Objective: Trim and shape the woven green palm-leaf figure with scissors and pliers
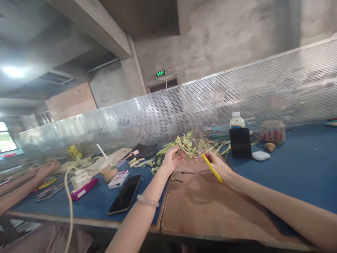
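Note:
My left hand is closed on a pale green, leafy flower bunch at the far part of a brown board. My right hand grips a slim tool with a yellow handle and a narrow metal end; its exact kind is blurred. That metal end points up and left, over the leaves, and I cannot tell whether it touches them. Loose green stems and leaves lie around both hands. Two small dark strips rest on the board nearer to me.
Left of the board are a phone, a small box, a drink cup and a magenta-based item. To the right stand a black upright panel, a bottle and a jar. Another person's hands work at far left.

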A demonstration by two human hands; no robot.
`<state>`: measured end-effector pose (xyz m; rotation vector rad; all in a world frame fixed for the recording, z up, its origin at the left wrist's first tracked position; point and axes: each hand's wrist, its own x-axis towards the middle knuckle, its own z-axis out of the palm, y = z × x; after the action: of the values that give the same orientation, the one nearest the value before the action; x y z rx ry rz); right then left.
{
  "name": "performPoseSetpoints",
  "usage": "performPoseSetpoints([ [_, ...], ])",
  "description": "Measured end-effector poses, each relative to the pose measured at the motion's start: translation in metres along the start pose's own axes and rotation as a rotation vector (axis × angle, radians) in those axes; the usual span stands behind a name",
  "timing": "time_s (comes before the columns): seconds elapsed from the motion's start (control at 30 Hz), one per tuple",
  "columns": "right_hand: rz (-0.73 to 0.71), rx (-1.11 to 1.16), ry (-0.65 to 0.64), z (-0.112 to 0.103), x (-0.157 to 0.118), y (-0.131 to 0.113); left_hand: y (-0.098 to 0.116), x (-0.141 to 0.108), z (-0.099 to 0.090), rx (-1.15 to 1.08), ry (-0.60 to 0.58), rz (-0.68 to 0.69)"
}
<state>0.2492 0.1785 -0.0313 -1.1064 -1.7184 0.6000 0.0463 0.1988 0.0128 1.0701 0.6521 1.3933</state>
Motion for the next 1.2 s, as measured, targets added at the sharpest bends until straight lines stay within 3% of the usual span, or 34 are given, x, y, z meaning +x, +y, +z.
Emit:
performPoseSetpoints([
  [0.3, -0.07, -0.066, -0.049, 0.0, -0.009, -0.01, -0.008, -0.001, 0.003, 0.043, -0.092, 0.04],
  [0.53, -0.075, -0.026, -0.047, -0.002, -0.005, -0.003, -0.006, -0.012, 0.007, 0.133, -0.203, 0.082],
  [1.2, -0.075, -0.113, -0.015, -0.002, -0.008, -0.009, -0.003, -0.01, 0.017, 0.129, -0.222, 0.012],
])
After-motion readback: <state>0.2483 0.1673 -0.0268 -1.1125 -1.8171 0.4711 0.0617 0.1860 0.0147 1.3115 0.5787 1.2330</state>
